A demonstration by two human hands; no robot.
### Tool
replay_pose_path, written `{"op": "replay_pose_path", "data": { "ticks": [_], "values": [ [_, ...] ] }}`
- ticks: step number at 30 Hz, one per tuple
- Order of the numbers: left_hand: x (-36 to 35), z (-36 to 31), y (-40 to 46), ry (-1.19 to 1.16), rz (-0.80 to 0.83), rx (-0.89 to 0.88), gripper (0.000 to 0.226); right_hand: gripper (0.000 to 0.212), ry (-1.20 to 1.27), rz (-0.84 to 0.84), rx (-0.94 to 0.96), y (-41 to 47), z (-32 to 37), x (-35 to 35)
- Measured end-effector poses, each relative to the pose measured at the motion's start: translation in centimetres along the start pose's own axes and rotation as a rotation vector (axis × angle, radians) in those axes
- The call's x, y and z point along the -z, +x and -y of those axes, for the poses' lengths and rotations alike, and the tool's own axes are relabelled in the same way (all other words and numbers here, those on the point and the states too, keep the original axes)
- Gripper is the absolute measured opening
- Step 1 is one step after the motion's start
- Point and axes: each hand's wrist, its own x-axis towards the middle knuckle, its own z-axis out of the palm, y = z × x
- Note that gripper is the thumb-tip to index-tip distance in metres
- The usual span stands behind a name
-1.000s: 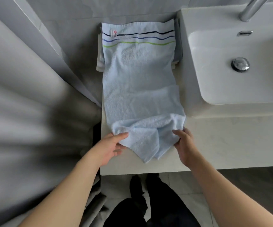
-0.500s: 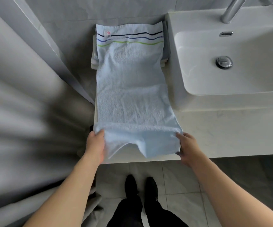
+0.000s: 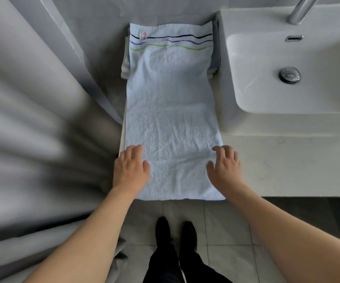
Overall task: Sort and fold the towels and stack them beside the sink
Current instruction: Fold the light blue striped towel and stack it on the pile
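Flat, two hands (image 3: 131,167) (image 3: 225,167) press one towel (image 3: 171,111).

One spread towel (image 3: 171,119); folded towels (image 3: 125,68) beneath, perhaps two; one sink (image 3: 287,123).

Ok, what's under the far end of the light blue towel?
Under the striped far end of the light blue towel, edges of folded towels peek out on both sides. How many there are is hidden.

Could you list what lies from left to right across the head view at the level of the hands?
Curtain → left hand → towel → right hand → counter.
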Motion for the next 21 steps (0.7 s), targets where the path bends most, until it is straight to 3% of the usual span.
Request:
{"op": "replay_pose_path", "data": {
  "ticks": [4, 8, 11, 16, 21],
  "values": [
    [-2.4, -1.8, 3.1, 0.024, 0.143, -0.044, 0.061, 0.050, -0.098, -0.010, 0.265, 5.9, 1.6, -0.7],
    [-4.6, 0.5, 2.7, 0.158, 0.153, -0.063, 0.065, 0.067, -0.104, -0.090, 0.281, 11.1, 1.4, -1.3],
    [-4.4, 0.2, 3.3, 0.180, 0.183, -0.086, 0.068, 0.062, -0.139, -0.175, 0.296, 11.8, 0.1, -2.4],
    [-3.3, -3.4, 10.7, 0.079, 0.074, -0.089, 0.071, 0.052, -0.102, -0.292, 0.349, 11.4, -0.2, -2.8],
    [-2.7, -9.2, 22.8, 0.015, -0.019, -0.385, 0.066, 0.032, -0.080, -0.396, 0.301, 11.3, 0.0, -2.5]
  ]
}}
